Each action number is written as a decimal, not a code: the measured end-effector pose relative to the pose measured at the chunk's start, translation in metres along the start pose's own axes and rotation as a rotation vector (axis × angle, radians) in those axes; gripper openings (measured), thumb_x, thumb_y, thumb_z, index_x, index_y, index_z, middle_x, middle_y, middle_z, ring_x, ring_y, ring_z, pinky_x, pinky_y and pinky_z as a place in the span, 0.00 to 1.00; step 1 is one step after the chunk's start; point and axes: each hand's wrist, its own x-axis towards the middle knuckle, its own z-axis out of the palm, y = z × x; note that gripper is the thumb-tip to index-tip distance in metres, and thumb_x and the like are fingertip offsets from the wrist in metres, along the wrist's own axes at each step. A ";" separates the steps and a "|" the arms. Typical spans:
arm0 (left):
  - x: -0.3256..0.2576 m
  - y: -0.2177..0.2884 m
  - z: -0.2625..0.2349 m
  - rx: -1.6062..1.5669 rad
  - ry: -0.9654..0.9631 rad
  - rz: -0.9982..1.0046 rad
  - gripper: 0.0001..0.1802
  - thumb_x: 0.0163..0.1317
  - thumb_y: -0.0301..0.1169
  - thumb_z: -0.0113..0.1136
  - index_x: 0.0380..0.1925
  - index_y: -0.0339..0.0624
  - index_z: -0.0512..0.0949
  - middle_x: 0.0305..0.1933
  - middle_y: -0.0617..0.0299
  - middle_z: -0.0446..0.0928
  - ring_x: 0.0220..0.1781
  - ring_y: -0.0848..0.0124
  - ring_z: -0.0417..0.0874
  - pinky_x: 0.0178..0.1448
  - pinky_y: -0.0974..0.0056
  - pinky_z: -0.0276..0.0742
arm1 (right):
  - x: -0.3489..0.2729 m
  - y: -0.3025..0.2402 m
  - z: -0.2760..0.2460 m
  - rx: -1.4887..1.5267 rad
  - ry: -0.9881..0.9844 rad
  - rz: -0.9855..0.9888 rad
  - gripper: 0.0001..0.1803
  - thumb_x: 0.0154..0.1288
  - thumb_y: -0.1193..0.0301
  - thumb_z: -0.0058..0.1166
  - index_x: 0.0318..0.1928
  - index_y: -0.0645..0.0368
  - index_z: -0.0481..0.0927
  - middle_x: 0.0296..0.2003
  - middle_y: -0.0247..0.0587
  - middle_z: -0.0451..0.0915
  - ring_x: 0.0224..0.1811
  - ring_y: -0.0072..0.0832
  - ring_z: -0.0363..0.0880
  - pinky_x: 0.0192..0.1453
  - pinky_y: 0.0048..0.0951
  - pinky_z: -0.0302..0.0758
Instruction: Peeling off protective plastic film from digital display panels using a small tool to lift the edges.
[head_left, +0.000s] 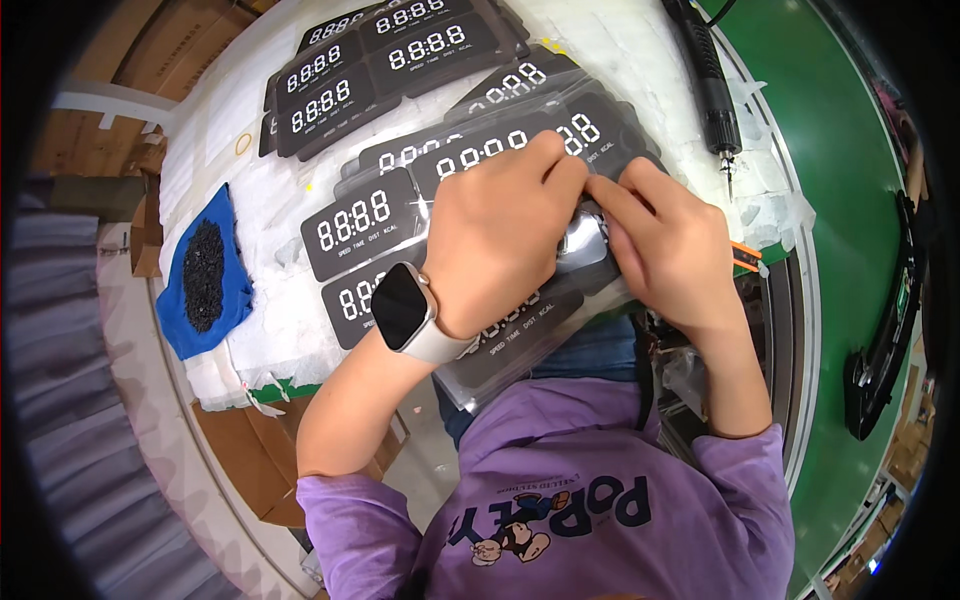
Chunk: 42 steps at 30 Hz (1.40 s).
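Note:
My left hand (505, 235), with a smartwatch (403, 307) on its wrist, is bent over a pile of dark grey display panels (365, 228) printed with white digit segments. My right hand (672, 240) is just right of it, its fingers curled. The thumbs and fingertips of both hands are pinched close together above the panels; whatever is between them is too small or hidden to name. Under the hands a glossy patch (588, 243) reflects light. Clear plastic film (468, 385) sticks out past the pile's near edge, by my body.
More display panels (335, 100) are stacked at the far left. A blue cloth (228, 300) with small black pieces (206, 270) lies at the left edge. A black electric screwdriver (708, 85) points toward me at the right, and an orange cutter (746, 256) lies beside my right wrist.

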 end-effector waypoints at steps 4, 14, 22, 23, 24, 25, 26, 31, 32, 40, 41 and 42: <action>-0.003 0.000 -0.026 0.007 -0.145 0.124 0.11 0.55 0.20 0.61 0.40 0.41 0.78 0.43 0.62 0.80 0.36 0.57 0.85 0.33 0.57 0.80 | 0.002 -0.004 -0.001 -0.071 -0.045 -0.001 0.18 0.55 0.75 0.65 0.49 0.56 0.85 0.37 0.34 0.75 0.35 0.32 0.81 0.30 0.37 0.79; -0.120 -0.034 -0.134 -0.351 -0.082 -0.422 0.02 0.65 0.23 0.58 0.36 0.35 0.76 0.33 0.56 0.77 0.33 0.67 0.80 0.41 0.64 0.75 | 0.008 0.001 -0.009 0.020 -0.077 -0.026 0.12 0.63 0.73 0.61 0.46 0.62 0.86 0.32 0.40 0.76 0.29 0.41 0.81 0.32 0.42 0.77; -0.170 -0.057 -0.137 -0.553 0.626 -0.569 0.12 0.59 0.19 0.69 0.31 0.43 0.72 0.34 0.70 0.71 0.37 0.79 0.70 0.44 0.73 0.66 | 0.028 -0.038 -0.019 0.168 -0.071 -0.029 0.31 0.54 0.59 0.75 0.53 0.69 0.83 0.47 0.52 0.79 0.33 0.47 0.85 0.40 0.41 0.82; -0.170 -0.059 -0.135 -0.552 0.635 -0.534 0.12 0.59 0.19 0.68 0.31 0.43 0.72 0.37 0.66 0.75 0.40 0.78 0.73 0.46 0.72 0.70 | 0.028 -0.048 -0.017 0.154 -0.138 -0.072 0.34 0.52 0.58 0.76 0.55 0.67 0.82 0.50 0.52 0.78 0.33 0.47 0.85 0.40 0.42 0.83; -0.168 -0.059 -0.132 -0.554 0.645 -0.526 0.12 0.59 0.19 0.68 0.31 0.43 0.72 0.37 0.66 0.75 0.40 0.78 0.73 0.46 0.72 0.70 | 0.028 -0.058 -0.014 0.135 -0.205 -0.111 0.38 0.50 0.57 0.78 0.57 0.66 0.81 0.53 0.53 0.76 0.33 0.47 0.86 0.40 0.42 0.83; -0.166 -0.056 -0.128 -0.585 0.734 -0.527 0.12 0.60 0.17 0.66 0.31 0.43 0.71 0.41 0.63 0.76 0.41 0.75 0.74 0.50 0.69 0.72 | 0.027 -0.062 -0.008 0.099 -0.296 -0.128 0.40 0.46 0.56 0.80 0.58 0.65 0.80 0.55 0.54 0.74 0.33 0.48 0.86 0.40 0.44 0.85; -0.166 -0.056 -0.125 -0.615 0.823 -0.527 0.12 0.60 0.16 0.64 0.32 0.43 0.71 0.45 0.59 0.78 0.43 0.73 0.76 0.53 0.66 0.75 | 0.024 -0.064 -0.001 0.094 -0.329 -0.150 0.39 0.48 0.56 0.79 0.57 0.65 0.80 0.55 0.53 0.74 0.33 0.49 0.87 0.40 0.45 0.85; -0.168 -0.052 -0.134 -0.656 0.893 -0.503 0.11 0.62 0.19 0.62 0.31 0.44 0.69 0.49 0.50 0.83 0.55 0.60 0.84 0.60 0.57 0.79 | 0.017 -0.064 0.000 0.073 -0.326 -0.308 0.26 0.56 0.62 0.73 0.52 0.63 0.81 0.50 0.46 0.78 0.29 0.41 0.86 0.32 0.39 0.83; -0.168 -0.052 -0.133 -0.684 0.892 -0.505 0.11 0.63 0.20 0.62 0.31 0.44 0.69 0.49 0.49 0.84 0.56 0.58 0.84 0.60 0.56 0.79 | 0.012 -0.064 0.002 0.069 -0.325 -0.315 0.26 0.56 0.62 0.73 0.52 0.63 0.81 0.50 0.46 0.78 0.29 0.41 0.86 0.32 0.39 0.83; -0.190 -0.074 -0.128 -0.806 1.159 -0.521 0.08 0.63 0.22 0.63 0.32 0.42 0.71 0.42 0.52 0.83 0.41 0.63 0.83 0.52 0.59 0.81 | 0.062 -0.039 -0.028 0.055 0.315 -0.335 0.19 0.50 0.85 0.63 0.45 0.61 0.84 0.28 0.40 0.84 0.25 0.33 0.85 0.26 0.28 0.80; -0.190 -0.074 -0.125 -0.823 1.146 -0.538 0.08 0.62 0.21 0.64 0.32 0.42 0.72 0.41 0.53 0.82 0.38 0.66 0.81 0.49 0.59 0.81 | 0.077 -0.038 -0.036 0.007 0.470 -0.340 0.16 0.53 0.84 0.63 0.44 0.60 0.84 0.29 0.40 0.85 0.25 0.33 0.85 0.26 0.27 0.80; -0.188 -0.076 -0.123 -0.824 1.146 -0.529 0.08 0.62 0.21 0.64 0.32 0.42 0.72 0.41 0.53 0.82 0.38 0.66 0.81 0.49 0.59 0.81 | 0.092 -0.036 -0.043 -0.042 0.630 -0.342 0.13 0.56 0.82 0.64 0.43 0.59 0.85 0.30 0.40 0.86 0.25 0.32 0.85 0.27 0.26 0.80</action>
